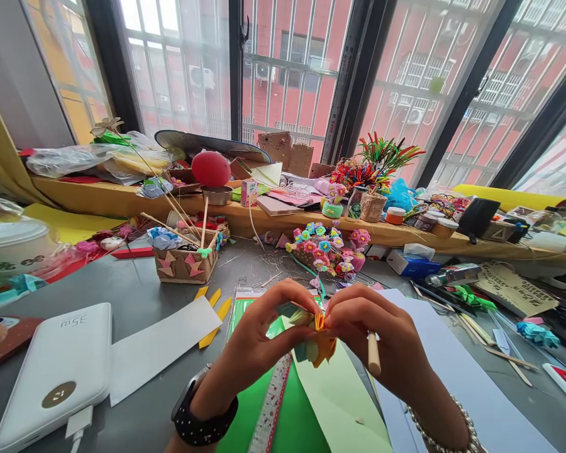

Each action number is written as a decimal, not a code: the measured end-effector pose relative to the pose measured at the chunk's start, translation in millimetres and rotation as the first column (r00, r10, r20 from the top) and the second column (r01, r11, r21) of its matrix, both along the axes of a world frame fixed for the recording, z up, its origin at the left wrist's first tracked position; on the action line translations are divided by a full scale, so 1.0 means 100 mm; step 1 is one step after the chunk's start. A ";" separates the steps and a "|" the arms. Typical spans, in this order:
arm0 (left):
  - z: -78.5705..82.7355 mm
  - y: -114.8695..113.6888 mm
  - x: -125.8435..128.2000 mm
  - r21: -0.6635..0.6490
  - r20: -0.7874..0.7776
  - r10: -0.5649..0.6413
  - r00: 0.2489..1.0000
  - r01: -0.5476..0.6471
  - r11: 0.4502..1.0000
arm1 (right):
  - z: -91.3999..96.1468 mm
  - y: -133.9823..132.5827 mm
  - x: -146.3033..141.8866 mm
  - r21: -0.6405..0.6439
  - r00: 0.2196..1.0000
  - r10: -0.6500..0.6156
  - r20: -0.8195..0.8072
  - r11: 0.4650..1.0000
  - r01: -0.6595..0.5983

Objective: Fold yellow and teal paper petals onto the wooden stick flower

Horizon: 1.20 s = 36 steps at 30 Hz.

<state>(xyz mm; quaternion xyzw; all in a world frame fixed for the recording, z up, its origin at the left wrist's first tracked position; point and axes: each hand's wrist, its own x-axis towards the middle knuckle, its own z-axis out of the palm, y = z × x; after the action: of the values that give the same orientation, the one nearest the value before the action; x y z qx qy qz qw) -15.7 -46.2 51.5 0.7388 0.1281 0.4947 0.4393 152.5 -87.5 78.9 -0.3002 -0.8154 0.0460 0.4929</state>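
Observation:
Above the table, my left hand (pixel 268 327) pinches a folded paper piece (pixel 324 347) between thumb and fingers. The piece has orange-yellow folds on one side and pale green and bluish folds on the other. My right hand (pixel 377 324) is closed at the piece's right side, its fingertips pressing the orange folds. A round wooden stick (pixel 373 355) is tucked in that same hand, its end poking out below the fingers. Beneath both hands lie a pale green paper sheet (pixel 339 396), a patterned ruler (pixel 272 402) and a green sheet (pixel 297 421).
Yellow paper strips (pixel 222 318) and a white strip (pixel 165 349) lie left of the hands, near a white power bank (pixel 59 371). A cardboard box (pixel 186 261) with sticks and a bunch of paper flowers (pixel 323 248) stand behind. White paper (pixel 453 371) spreads rightward.

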 end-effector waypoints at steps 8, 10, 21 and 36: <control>0.00 -0.02 0.02 -0.012 0.030 -0.017 0.999 0.017 1.000 | 0.04 -0.02 0.00 0.030 1.000 -0.016 0.003 0.999 0.016; 0.01 -0.02 0.02 -0.021 0.025 -0.028 0.999 0.028 0.999 | 0.03 -0.02 0.00 0.021 1.000 -0.006 0.012 1.000 0.005; 0.00 -0.02 0.02 -0.012 0.012 -0.025 1.000 0.025 1.000 | 0.01 -0.01 0.02 0.012 0.999 0.031 0.014 0.999 -0.031; 0.01 -0.02 0.02 -0.015 0.011 -0.011 1.000 0.011 1.000 | 0.01 0.00 0.02 0.023 0.999 0.026 0.026 0.999 -0.027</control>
<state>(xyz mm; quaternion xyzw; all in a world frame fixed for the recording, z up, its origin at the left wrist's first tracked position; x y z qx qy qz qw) -13.3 -48.4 52.2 0.7336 0.1254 0.4953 0.4481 154.6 -87.7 80.0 -0.2841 -0.8261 0.0390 0.4851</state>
